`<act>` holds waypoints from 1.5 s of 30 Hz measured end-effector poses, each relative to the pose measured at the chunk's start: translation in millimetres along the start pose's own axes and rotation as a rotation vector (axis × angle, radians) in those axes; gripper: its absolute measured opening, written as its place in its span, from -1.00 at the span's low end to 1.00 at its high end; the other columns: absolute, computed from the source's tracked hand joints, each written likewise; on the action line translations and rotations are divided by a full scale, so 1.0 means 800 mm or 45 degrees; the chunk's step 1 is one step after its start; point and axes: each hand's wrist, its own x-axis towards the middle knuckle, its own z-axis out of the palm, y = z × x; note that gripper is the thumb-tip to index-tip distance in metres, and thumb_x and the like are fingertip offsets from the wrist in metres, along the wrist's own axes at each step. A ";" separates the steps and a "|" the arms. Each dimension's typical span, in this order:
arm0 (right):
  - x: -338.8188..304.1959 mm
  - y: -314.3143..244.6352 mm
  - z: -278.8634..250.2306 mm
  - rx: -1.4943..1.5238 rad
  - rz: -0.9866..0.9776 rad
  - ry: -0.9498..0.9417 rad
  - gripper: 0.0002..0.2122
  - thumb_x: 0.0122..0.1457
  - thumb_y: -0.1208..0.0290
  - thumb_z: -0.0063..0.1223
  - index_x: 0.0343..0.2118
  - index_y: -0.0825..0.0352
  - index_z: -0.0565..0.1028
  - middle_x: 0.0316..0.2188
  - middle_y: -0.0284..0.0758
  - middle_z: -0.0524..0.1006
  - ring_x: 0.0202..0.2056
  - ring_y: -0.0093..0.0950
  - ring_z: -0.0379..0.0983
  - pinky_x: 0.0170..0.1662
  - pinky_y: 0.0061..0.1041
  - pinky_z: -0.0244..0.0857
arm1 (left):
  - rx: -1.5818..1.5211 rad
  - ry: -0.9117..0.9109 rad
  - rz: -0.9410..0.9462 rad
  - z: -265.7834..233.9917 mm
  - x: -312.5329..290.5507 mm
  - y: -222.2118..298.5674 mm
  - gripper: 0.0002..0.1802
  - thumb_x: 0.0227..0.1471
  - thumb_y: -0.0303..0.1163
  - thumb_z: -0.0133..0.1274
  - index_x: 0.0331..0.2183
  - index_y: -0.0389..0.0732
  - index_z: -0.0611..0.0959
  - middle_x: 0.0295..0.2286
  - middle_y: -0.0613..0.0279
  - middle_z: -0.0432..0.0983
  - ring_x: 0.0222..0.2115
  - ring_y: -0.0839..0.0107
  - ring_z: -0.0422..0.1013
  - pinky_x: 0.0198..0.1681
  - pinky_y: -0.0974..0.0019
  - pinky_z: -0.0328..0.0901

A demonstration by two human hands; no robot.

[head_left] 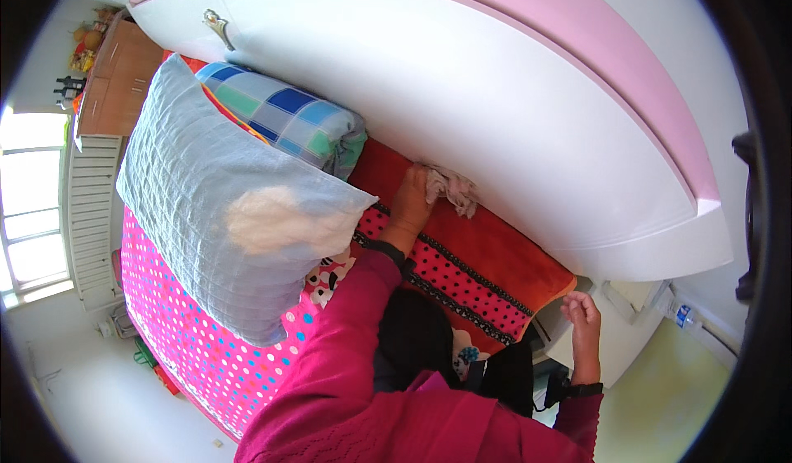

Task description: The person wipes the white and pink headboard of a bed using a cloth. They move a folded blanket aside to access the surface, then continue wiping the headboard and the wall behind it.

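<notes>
My left hand (412,199) reaches across the bed, its fingers closed on a crumpled pale cloth (455,189). The cloth rests on the red bedding (503,244), against the foot of the white headboard (429,92). Off to the right, my right hand (584,318) hangs by the bedding's corner with its fingers curled in, and nothing shows in them. A pale blue pillow (198,182) with a cream patch stands tilted left of my left arm. Behind it lies a blue and green checked bundle (289,116), also against the headboard.
A pink dotted bedspread (206,339) covers the bed's left part. A wooden cabinet (120,83) stands at the far left, near a radiator (92,207) and a bright window (31,203). A white bedside cabinet (606,331) is at the right, with a bottle (685,314) beyond it.
</notes>
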 end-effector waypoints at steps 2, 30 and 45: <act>0.001 -0.010 0.010 -0.010 0.024 -0.004 -0.79 0.28 0.39 -0.06 -0.14 0.40 0.49 -0.23 -0.32 0.52 -0.17 -0.54 0.44 -0.04 -0.53 0.34 | -0.230 0.366 -0.010 -0.011 0.023 -0.021 -0.60 0.03 -0.46 0.06 -0.05 -0.26 0.46 -0.16 0.03 0.40 -0.19 0.10 0.39 -0.02 0.12 0.30; -0.010 -0.097 -0.018 -0.085 -0.129 0.145 -0.77 0.29 0.32 -0.09 -0.10 0.31 0.48 -0.21 -0.38 0.52 -0.19 -0.53 0.45 -0.09 -0.49 0.31 | -2.326 0.807 -1.084 -0.108 0.122 0.175 -0.75 0.18 -0.29 -0.08 -0.08 -0.01 0.46 -0.22 0.36 0.44 -0.21 0.41 0.41 -0.21 0.29 0.35; 0.032 -0.075 -0.062 0.608 0.187 0.564 -0.40 0.27 -0.09 -0.17 0.15 0.36 0.22 0.15 -0.12 0.31 0.20 -0.23 0.23 0.26 -0.21 0.05 | -0.395 1.302 0.295 -0.352 0.390 0.020 -0.82 0.09 -0.31 0.07 -0.28 -0.19 0.57 -0.35 0.31 0.45 -0.28 0.41 0.38 -0.21 0.28 0.29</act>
